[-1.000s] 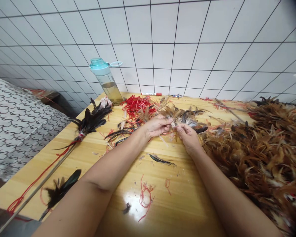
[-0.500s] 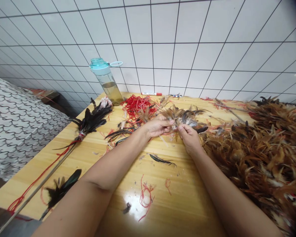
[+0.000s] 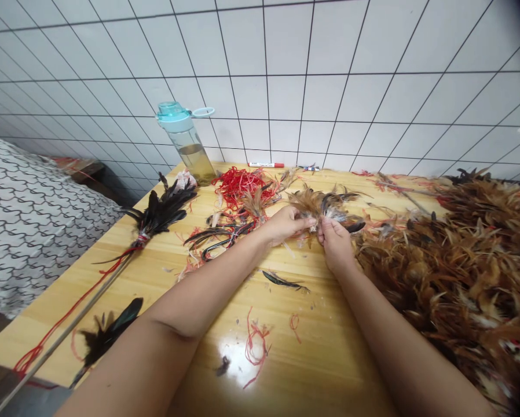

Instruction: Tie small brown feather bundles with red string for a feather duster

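Note:
My left hand (image 3: 287, 225) reaches to the middle of the table, thumb and fingers pinched at the base of a bunch of brown feathers (image 3: 307, 201). Close beside it, my right hand (image 3: 336, 240) is also closed, its fingertips pinching at the pale quill ends of the feathers. Dark and grey feathers (image 3: 336, 205) fan out just behind the right fingertips. What exactly lies between the fingertips is too small to make out fully. A single dark feather (image 3: 282, 281) lies on the table in front of the hands.
A big heap of brown feathers (image 3: 460, 278) covers the right side. Red strings (image 3: 242, 185), a marker (image 3: 266, 165) and a water bottle (image 3: 193, 150) sit at the back. To the left lies a stick (image 3: 86, 307) with black feathers (image 3: 160, 211) tied on, beside another black feather bunch (image 3: 107, 330).
Both hands have shifted slightly to the right along the feather bunch, the left one more. They stay pinched close together. The surrounding things have not moved.

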Demonstrator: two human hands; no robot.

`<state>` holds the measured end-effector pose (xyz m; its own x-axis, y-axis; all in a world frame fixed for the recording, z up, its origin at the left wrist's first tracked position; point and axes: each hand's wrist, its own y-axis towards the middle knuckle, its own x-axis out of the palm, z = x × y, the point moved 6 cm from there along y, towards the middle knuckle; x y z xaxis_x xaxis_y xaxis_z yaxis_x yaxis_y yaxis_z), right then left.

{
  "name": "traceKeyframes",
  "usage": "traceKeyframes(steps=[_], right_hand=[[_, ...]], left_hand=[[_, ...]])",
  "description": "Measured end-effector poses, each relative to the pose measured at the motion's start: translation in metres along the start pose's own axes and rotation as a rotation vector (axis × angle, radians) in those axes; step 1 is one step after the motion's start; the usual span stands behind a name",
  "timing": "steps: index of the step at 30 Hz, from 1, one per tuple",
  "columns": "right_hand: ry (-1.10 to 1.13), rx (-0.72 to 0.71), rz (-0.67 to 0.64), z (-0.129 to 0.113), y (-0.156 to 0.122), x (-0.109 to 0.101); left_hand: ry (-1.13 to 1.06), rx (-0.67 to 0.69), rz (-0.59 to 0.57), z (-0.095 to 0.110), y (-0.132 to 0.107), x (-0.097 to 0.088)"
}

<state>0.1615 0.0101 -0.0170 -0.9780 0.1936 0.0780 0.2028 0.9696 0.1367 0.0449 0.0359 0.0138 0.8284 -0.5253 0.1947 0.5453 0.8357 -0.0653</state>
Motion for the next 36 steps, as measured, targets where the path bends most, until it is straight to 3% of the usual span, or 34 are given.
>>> traceKeyframes(steps=[7,10,14,19,25,30,36], right_hand=[[-0.432,-0.216,-0.107,-0.009,-0.004,0.009],[-0.574,-0.294,-0.131,-0.01,-0.003,0.011],[-0.661,-0.324,-0.178,-0.006,-0.002,0.015],[-0.673,-0.336,-0.202,-0.003,-0.003,0.016],[-0.637,-0.342,-0.185,-0.005,-0.003,0.016],[-0.541,-0.358,-0.111,-0.013,-0.003,0.01],[-0.44,-0.236,-0.031,-0.009,0.001,-0.001]], left_hand=[[0.25,0.052,0.159,-0.004,0.003,-0.01],[0.355,0.033,0.173,-0.012,0.006,-0.015],[0.307,0.077,0.15,-0.013,0.008,-0.018],[0.237,0.038,0.146,-0.008,0.005,-0.014],[-0.07,0.028,0.146,-0.01,0.004,-0.007],[-0.157,0.033,0.101,-0.006,0.003,-0.014],[-0.176,-0.058,0.029,-0.002,0.002,-0.018]])
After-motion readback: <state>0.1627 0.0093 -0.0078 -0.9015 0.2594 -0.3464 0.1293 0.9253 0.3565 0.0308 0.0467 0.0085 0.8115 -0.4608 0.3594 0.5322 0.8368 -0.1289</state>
